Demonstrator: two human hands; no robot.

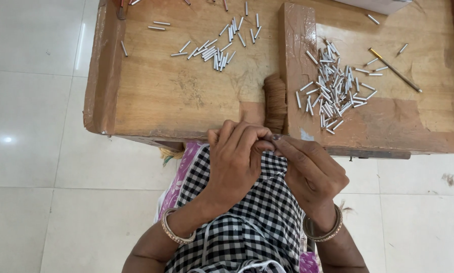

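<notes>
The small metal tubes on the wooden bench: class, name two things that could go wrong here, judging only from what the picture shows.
1. The tube pile lies near the bench's front edge; a nudge could roll tubes onto the tiled floor.
2. The left hand and right hand pinch something tiny past that edge, above the lap; if it slips, it may fall into the checked cloth and be hard to find.
</notes>
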